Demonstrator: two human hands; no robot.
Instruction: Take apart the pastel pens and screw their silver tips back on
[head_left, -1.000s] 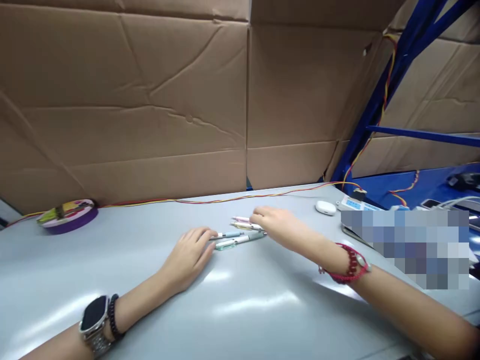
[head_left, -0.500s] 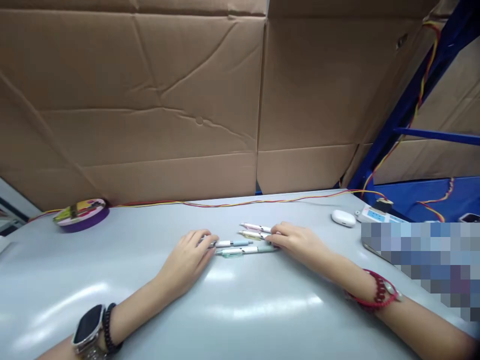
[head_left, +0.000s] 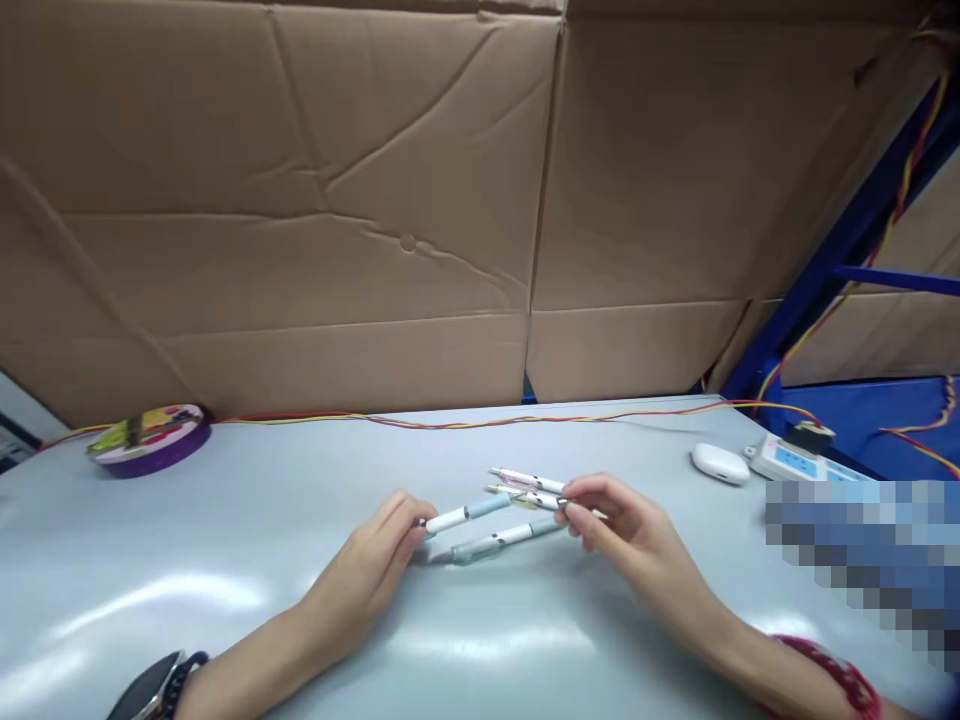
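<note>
My left hand (head_left: 382,550) is closed around one end of a white pen with a light blue grip (head_left: 469,512), which tilts up off the table toward the right. Below it, a green-and-white pen (head_left: 514,535) has its right end by the fingers of my right hand (head_left: 619,525). That hand pinches a yellow-and-white pen (head_left: 544,500) between thumb and forefinger. A pink-and-white pen (head_left: 529,480) lies just behind, its right end at the forefinger; whether it is gripped too I cannot tell.
On the pale glossy table (head_left: 480,670), a round purple box (head_left: 154,445) stands at the far left. A white earbud case (head_left: 720,463) and a power strip (head_left: 799,462) sit at the right. Twisted wires (head_left: 420,425) run along the back edge before a cardboard wall (head_left: 360,270).
My left hand has lifted the blue pen's right end off the table. My right hand has gone from lying over the pens to pinching the yellow one. The green pen has turned slightly.
</note>
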